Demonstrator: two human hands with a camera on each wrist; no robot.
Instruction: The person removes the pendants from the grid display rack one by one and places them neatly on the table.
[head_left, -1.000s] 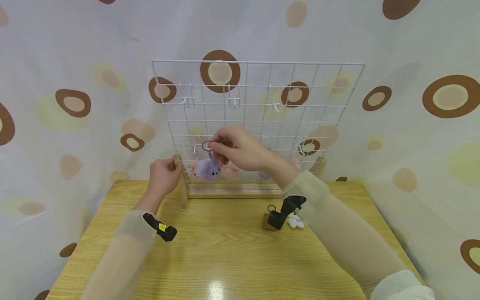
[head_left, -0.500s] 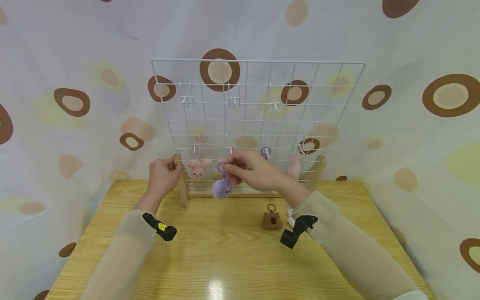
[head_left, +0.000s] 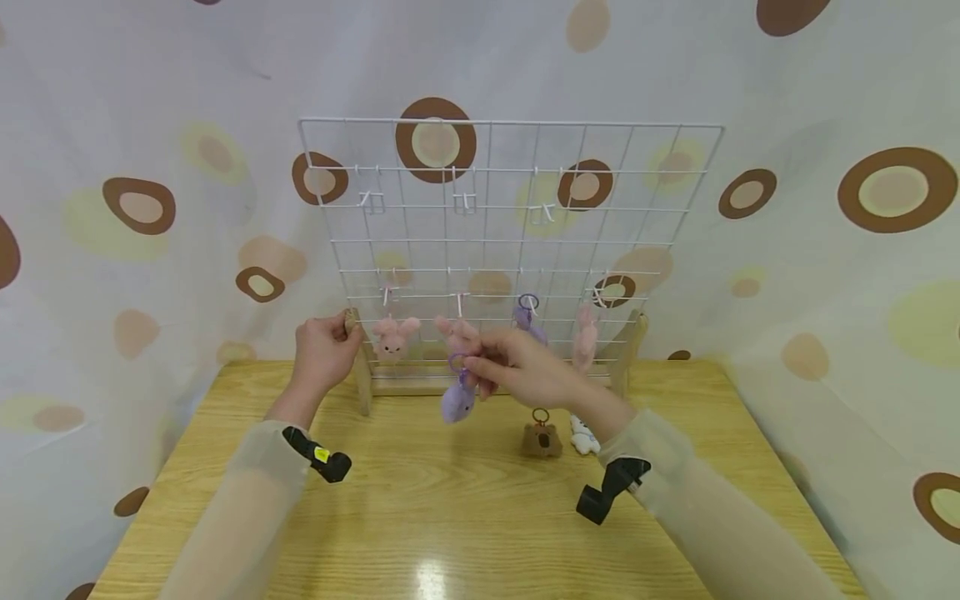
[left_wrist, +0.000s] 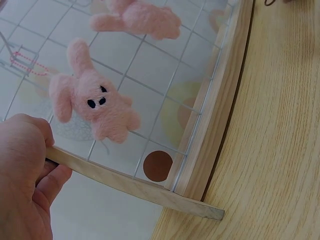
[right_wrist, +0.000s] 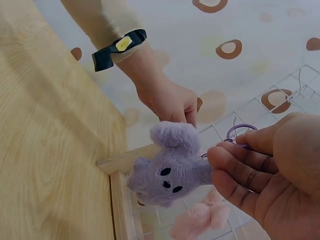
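Observation:
Thumb and fingers of my right hand (head_left: 528,367) pinch the purple ring of a purple plush bunny keychain (right_wrist: 170,175), which dangles in front of the white wire grid rack (head_left: 510,242). My left hand (head_left: 324,354) grips the rack's left wooden upright (left_wrist: 125,182). On the lower hooks hang a pink plush bunny (left_wrist: 100,100) at the left, a second pink bunny (head_left: 456,333) behind my right hand's fingertips, another purple plush (head_left: 529,321) with a purple ring, and a pink plush (head_left: 586,337) at the right.
On the wooden table (head_left: 450,517) in front of the rack sit a brown bear keychain (head_left: 542,440) and a white plush (head_left: 583,435), partly covered by my right wrist. Several bare hooks (head_left: 465,202) line the upper grid. A dotted curtain (head_left: 810,292) surrounds the table.
My right hand has moved down and to the right with the purple bunny keychain, away from the left lower hook, uncovering the hanging pink bunnies. The left hand has stayed on the upright.

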